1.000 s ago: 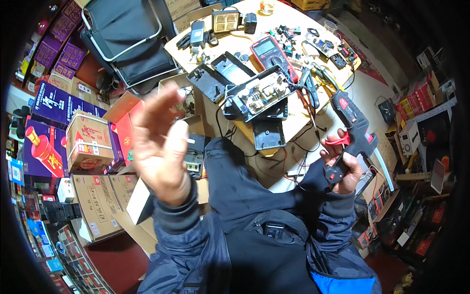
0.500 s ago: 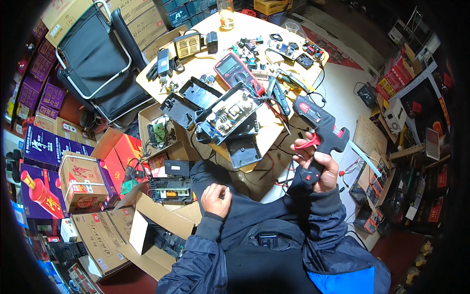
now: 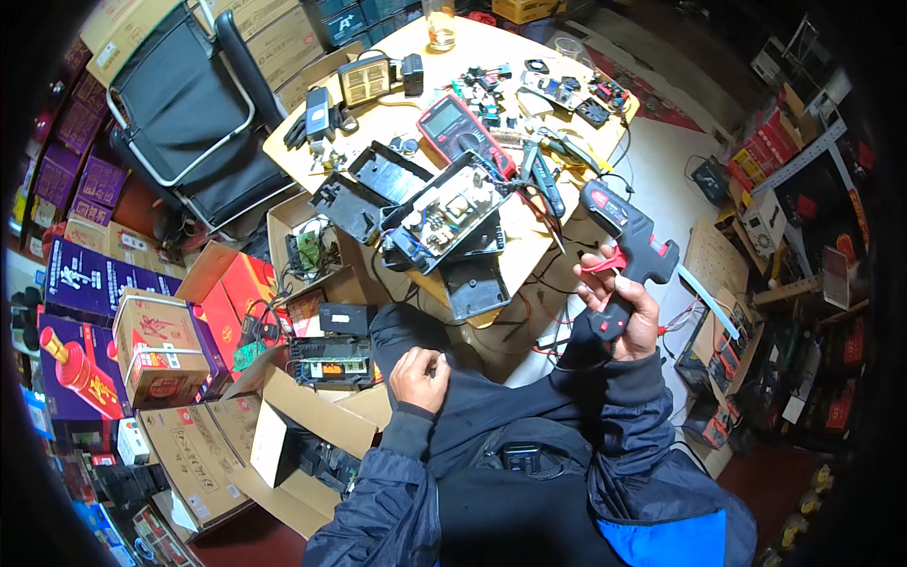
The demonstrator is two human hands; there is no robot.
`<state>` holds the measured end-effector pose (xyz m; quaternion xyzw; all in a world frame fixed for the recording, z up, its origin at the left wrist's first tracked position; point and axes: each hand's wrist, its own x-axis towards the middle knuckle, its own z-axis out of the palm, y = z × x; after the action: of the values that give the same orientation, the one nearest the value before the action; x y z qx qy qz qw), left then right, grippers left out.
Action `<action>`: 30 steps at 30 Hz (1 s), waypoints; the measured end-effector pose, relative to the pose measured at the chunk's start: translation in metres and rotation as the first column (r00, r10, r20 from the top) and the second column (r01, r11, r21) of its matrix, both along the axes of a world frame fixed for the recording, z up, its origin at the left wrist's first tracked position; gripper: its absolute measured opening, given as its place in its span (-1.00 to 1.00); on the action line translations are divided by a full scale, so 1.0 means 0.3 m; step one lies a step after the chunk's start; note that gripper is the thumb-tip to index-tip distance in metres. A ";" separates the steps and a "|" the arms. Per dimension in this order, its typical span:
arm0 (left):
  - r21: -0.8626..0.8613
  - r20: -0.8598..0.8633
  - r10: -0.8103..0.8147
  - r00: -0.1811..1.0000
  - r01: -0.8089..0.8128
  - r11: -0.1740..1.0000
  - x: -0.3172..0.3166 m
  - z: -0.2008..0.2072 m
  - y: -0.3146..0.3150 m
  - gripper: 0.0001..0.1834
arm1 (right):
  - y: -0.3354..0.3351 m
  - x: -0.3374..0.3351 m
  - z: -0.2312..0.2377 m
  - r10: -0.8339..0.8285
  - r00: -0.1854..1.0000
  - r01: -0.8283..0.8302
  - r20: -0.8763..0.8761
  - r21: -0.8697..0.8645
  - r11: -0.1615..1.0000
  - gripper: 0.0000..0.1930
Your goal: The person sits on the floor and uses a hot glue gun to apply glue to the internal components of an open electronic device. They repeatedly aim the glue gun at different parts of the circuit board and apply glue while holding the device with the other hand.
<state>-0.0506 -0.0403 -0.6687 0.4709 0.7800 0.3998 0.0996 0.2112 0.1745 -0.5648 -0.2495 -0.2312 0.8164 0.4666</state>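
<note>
In my right hand (image 3: 635, 317) is a black hot glue gun (image 3: 644, 253), its handle wrapped by my fingers and its red trigger (image 3: 605, 263) under them. A pale glue stick (image 3: 709, 300) sticks out of its rear end. The gun is held right of the table's near corner, its front pointing up and left. My left hand (image 3: 419, 380) rests on my left thigh, fingers curled in with nothing seen in them. Ahead on the table lies an opened black plastic case with a circuit board (image 3: 455, 210). A red multimeter (image 3: 465, 137) lies behind it.
The wooden table (image 3: 515, 274) also bears black case halves (image 3: 351, 206), pliers (image 3: 546, 184), small electronic parts and a glass (image 3: 441, 26). An open carton (image 3: 316, 411) stands at lower left near boxes. A black chair (image 3: 189, 123) is at the far left. Shelves line the right.
My right hand has shifted slightly right and down with the glue gun, which has tilted a little. My left hand stays on my thigh. The view has moved slightly.
</note>
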 end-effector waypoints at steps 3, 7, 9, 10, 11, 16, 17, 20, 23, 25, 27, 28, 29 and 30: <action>-0.006 0.005 0.005 1.000 -0.005 1.000 -0.001 -0.013 0.000 -0.89 | 0.047 0.063 -0.027 -0.075 0.997 0.075 -0.020 0.006 0.997 -0.39; 0.018 0.001 -0.001 1.000 0.001 1.000 -0.002 -0.025 0.001 -0.89 | 0.105 0.176 -0.116 -0.224 0.970 0.220 -0.092 -0.047 0.974 -0.43; 0.011 0.019 0.005 1.000 -0.005 1.000 0.000 -0.026 0.002 -0.89 | 0.132 0.236 -0.191 -0.256 0.957 0.251 -0.134 -0.053 0.966 -0.43; 0.019 0.024 0.003 1.000 -0.004 1.000 0.003 -0.025 0.002 -0.89 | 0.143 0.265 -0.235 -0.290 0.948 0.282 -0.130 -0.077 0.956 -0.45; 0.023 0.020 -0.005 1.000 0.004 1.000 0.004 -0.024 0.001 -0.89 | 0.154 0.293 -0.283 -0.342 0.934 0.331 -0.099 -0.115 0.937 -0.46; 0.005 0.029 -0.037 0.999 0.037 0.999 0.003 -0.025 -0.002 -0.90 | 0.182 0.409 -0.482 -0.451 0.892 0.446 0.039 -0.247 0.860 -0.53; 0.004 0.018 -0.035 0.999 0.035 0.999 0.004 -0.027 0.000 -0.90 | 0.173 0.420 -0.508 -0.466 0.882 0.466 0.067 -0.265 0.844 -0.55; -0.024 0.000 -0.020 1.000 0.020 0.999 0.010 -0.030 -0.005 -0.90 | 0.142 0.442 -0.544 -0.495 0.865 0.494 0.080 -0.298 0.816 -0.59; -0.003 -0.013 -0.029 0.999 0.029 1.000 0.015 -0.039 -0.002 -0.90 | 0.141 0.463 -0.552 -0.485 0.870 0.488 0.084 -0.276 0.828 -0.60; 0.006 -0.018 -0.024 1.000 0.025 1.000 0.015 -0.049 0.003 -0.90 | 0.150 0.474 -0.564 -0.471 0.877 0.475 0.092 -0.300 0.827 -0.61; -0.011 -0.025 -0.029 0.999 0.029 1.000 0.018 -0.060 0.005 -0.89 | 0.161 0.486 -0.584 -0.437 0.895 0.442 0.091 -0.307 0.842 -0.63; -0.026 -0.032 -0.024 0.999 0.023 0.999 0.016 -0.063 0.006 -0.89 | 0.160 0.491 -0.596 -0.456 0.883 0.466 0.110 -0.329 0.822 -0.64; -0.006 -0.055 -0.044 0.998 0.044 0.999 0.019 -0.065 0.005 -0.90 | 0.158 0.498 -0.604 -0.457 0.883 0.465 0.105 -0.325 0.824 -0.66; 0.015 -0.081 -0.043 0.996 0.044 0.999 0.019 -0.066 0.008 -0.90 | 0.169 0.502 -0.611 -0.449 0.891 0.446 0.066 -0.309 0.840 -0.67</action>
<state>-0.0449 -0.0378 -0.6885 0.5045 0.7696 0.3846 0.0727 0.3618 0.2253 -0.7480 -0.3642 -0.0309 0.7122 0.5993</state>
